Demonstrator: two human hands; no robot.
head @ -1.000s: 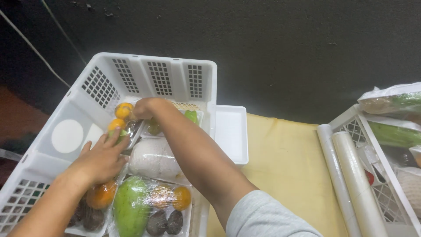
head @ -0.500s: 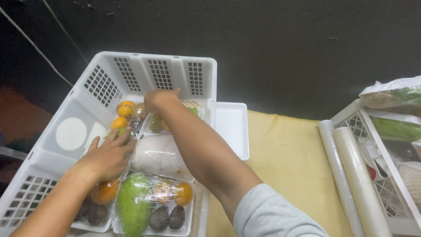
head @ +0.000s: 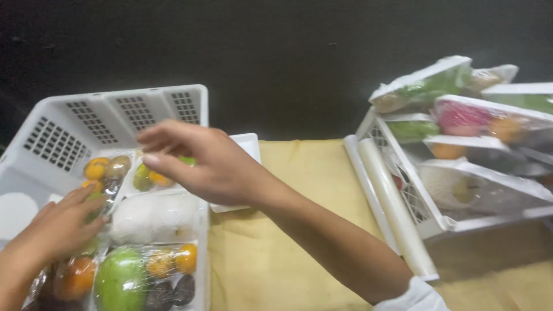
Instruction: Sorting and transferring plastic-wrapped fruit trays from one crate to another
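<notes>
Yellow cloth (head: 299,230) covers the bench, with a dark wall behind it at the top of the frame. Since half a second ago the view has been swung to the right: the white crate (head: 115,109) now sits at the left edge, and a second white crate (head: 415,201) at the right is shown far more fully. The right hand (head: 196,164), which was pressed onto a tray deep in the left crate, has been lifted clear and is seen above the crate's right rim, open, fingers loosely spread, nothing gripped. The left hand (head: 57,227) has been kept flat and open on a wrapped fruit tray (head: 95,178) at the lower left.

Five film-wrapped trays are counted in the left crate: two at the back holding small orange and green fruits, one holding a netted pale fruit (head: 152,216), one with a green mango (head: 121,282), and one partly hidden under the left wrist. One empty white foam tray (head: 245,147) lies just beside the crate. Two rolls of cling film (head: 391,207) lie against the right crate, in which at least five wrapped trays (head: 489,121) are stacked, blurred.
</notes>
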